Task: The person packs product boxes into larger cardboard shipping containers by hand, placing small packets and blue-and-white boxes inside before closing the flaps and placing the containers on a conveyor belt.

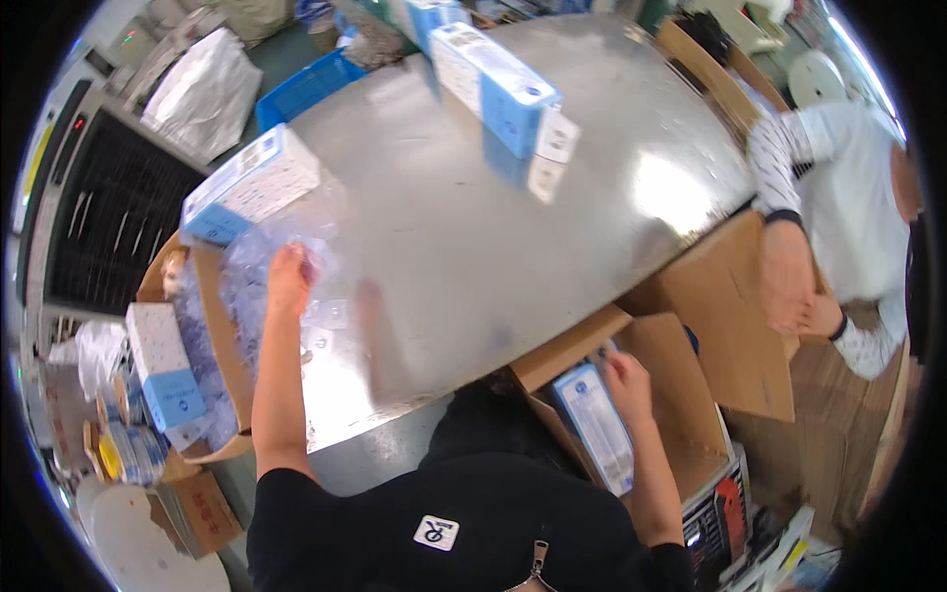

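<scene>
My left hand (289,279) reaches over the left edge of the metal table, its fingers pinched on a small clear plastic piece. A heap of similar clear plastic pieces (252,271) lies under and beside it, spilling toward an open carton (219,335) at the table's edge. Low on the right, my right hand (628,383) is inside another open carton (681,395), fingers closed; what they hold, if anything, is too small to make out. Just left of that hand, a blue-and-white box (595,426) with a long window stands tilted in the carton.
The shiny metal table (424,217) fills the middle. White-and-blue boxes stand on it: one patterned box (256,183) at left, a long row (493,84) at the back. Another box (163,365) leans on the left carton. At right, a co-worker's hands (794,286) are near a carton flap.
</scene>
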Action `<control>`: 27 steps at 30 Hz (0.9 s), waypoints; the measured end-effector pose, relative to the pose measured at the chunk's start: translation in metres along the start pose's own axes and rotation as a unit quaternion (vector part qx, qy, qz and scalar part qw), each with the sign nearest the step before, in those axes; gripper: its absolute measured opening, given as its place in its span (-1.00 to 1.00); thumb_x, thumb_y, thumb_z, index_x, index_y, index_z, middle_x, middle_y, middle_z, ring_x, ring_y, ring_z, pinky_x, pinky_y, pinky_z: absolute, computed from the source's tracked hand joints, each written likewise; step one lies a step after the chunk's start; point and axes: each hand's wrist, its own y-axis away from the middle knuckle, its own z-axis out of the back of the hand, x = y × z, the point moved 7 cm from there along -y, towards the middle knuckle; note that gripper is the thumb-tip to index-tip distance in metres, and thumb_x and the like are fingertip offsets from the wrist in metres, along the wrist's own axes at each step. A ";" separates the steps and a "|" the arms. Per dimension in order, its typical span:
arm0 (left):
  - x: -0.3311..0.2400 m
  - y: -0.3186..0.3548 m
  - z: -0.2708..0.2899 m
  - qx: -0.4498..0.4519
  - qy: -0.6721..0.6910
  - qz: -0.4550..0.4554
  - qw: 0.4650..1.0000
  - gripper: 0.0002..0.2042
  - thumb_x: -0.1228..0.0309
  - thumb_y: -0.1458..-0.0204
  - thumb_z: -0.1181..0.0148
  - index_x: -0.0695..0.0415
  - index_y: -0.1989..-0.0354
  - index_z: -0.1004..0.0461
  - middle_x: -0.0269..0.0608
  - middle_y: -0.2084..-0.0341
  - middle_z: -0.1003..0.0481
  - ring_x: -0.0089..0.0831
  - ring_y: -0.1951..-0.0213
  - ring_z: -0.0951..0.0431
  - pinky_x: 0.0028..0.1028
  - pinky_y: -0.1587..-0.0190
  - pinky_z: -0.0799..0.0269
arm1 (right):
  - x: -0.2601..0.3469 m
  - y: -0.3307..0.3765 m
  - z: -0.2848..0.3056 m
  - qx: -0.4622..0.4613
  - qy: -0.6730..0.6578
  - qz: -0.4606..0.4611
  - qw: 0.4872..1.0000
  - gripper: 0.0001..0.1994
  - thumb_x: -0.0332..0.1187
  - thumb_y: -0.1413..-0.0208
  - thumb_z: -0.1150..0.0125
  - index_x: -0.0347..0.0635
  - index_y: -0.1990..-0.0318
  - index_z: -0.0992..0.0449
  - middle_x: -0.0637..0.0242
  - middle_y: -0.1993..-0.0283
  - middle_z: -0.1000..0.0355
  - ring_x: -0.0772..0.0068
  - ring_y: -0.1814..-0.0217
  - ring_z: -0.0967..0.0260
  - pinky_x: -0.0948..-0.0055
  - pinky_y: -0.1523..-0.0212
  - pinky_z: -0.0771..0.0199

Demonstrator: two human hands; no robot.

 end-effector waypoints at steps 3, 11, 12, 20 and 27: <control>0.040 0.064 -0.115 0.165 -0.003 0.080 0.983 -0.94 0.42 -0.14 0.00 0.10 0.36 -0.36 -0.41 0.51 -0.39 -0.60 0.47 -0.41 -0.58 0.42 -0.38 | 0.130 -0.026 -0.020 -0.027 -0.046 0.152 0.987 -0.73 -0.57 0.09 -0.21 -0.22 0.17 -0.48 0.19 0.23 -0.36 0.36 0.36 -0.36 0.48 0.34 -0.41; 0.094 0.200 -0.265 0.302 -0.027 0.357 0.884 -0.89 0.37 -0.15 0.02 0.12 0.32 -0.38 -0.42 0.49 -0.40 -0.64 0.44 -0.38 -0.59 0.39 -0.35 | 0.201 -0.004 0.000 -0.027 0.033 0.448 0.893 -0.75 -0.53 0.28 -0.13 -0.27 0.31 -0.46 0.22 0.27 -0.42 0.20 0.35 -0.40 0.39 0.35 -0.47; 0.100 0.194 -0.258 0.324 -0.028 0.322 0.889 -0.87 0.34 -0.15 0.03 0.11 0.35 -0.37 -0.42 0.54 -0.37 -0.65 0.51 -0.34 -0.60 0.48 -0.29 | 0.186 0.003 0.015 -0.058 0.016 0.401 0.914 -0.74 -0.54 0.30 -0.14 -0.27 0.31 -0.47 0.23 0.30 -0.43 0.18 0.37 -0.40 0.38 0.37 -0.47; 0.092 0.095 -0.038 -0.162 0.068 0.232 0.957 -0.65 0.17 -0.09 0.01 0.11 0.03 -0.27 -0.36 0.55 -0.36 -0.60 0.62 -0.19 -0.62 0.63 -0.09 | -0.152 0.053 -0.027 -0.008 -0.252 -0.411 0.876 -0.84 -0.41 0.10 -0.26 -0.35 0.42 -0.50 0.27 0.62 -0.44 0.51 0.67 -0.33 0.48 0.59 -0.35; 0.087 0.146 -0.124 0.117 -0.196 0.251 0.941 -0.84 0.36 -0.08 -0.03 0.14 0.22 -0.39 -0.30 0.46 -0.43 -0.60 0.52 -0.36 -0.63 0.53 -0.23 | -0.223 -0.055 -0.182 0.123 0.003 -0.373 0.920 -0.62 -0.21 -0.09 0.07 -0.22 -0.01 -0.30 0.18 0.06 -0.33 0.24 0.06 -0.27 0.35 0.08 -0.31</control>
